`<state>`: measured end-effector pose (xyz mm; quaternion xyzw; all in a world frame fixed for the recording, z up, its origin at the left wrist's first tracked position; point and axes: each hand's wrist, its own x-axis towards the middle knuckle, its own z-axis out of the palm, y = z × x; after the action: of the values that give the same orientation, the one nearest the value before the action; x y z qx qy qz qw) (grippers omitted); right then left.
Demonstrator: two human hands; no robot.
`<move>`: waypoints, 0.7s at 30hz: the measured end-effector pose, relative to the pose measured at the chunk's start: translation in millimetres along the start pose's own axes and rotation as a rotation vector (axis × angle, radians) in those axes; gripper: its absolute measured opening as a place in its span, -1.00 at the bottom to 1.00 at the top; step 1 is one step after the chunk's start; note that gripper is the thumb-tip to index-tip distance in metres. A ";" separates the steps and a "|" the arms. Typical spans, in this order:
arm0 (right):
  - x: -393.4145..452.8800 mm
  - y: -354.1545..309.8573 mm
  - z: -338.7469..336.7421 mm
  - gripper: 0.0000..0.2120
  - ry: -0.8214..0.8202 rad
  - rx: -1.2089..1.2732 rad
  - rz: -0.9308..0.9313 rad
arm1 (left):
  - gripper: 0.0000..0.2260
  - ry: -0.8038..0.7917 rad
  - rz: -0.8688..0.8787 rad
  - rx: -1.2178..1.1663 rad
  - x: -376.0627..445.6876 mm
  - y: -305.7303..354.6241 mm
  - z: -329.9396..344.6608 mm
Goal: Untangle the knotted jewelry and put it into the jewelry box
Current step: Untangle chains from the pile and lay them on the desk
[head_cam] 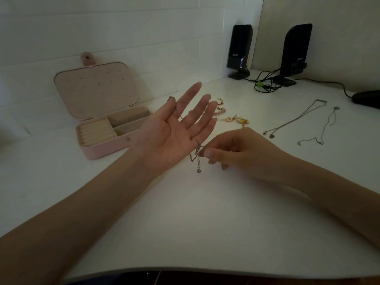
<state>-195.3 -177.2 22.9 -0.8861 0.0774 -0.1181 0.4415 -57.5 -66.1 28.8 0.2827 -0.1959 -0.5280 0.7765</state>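
Chain [198, 156], thin and silver-toned, is pinched near its clasp end between thumb and forefinger of the right hand [232, 150]; a short tail with a small end ring hangs just below the pinch, above the table [185, 212]. From the pinch the chain runs up across the left hand [176, 128], which is held palm-up with fingers straight and spread, gripping nothing; the strand passes between those fingers, and its far end shows beyond them. Whether a knot remains in it cannot be told. Beyond the pinch lie more pieces on the table: a tangle [236, 119] of gold and pink items just past the right knuckles, and further right two necklaces [296, 120] laid out apart. Left of the open palm stands the box [107, 128], pink, lid raised, compartments exposed.

Step in hand, as judged: untangling, with the left fingers serving as a frame to spread the strand. Next move calls for drawing the pinched end gently free of the fingers without tightening any loop, then carrying it leftward to a box compartment.
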 end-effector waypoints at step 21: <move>0.9 2.7 8.0 -0.87 0.017 0.169 -0.053 | -0.57 0.077 0.048 0.073 -1.8 -7.4 8.2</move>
<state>-192.3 -172.9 16.2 -0.8464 0.0477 -0.1435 0.5106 -68.4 -68.4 30.2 0.3262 -0.1920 -0.4903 0.7851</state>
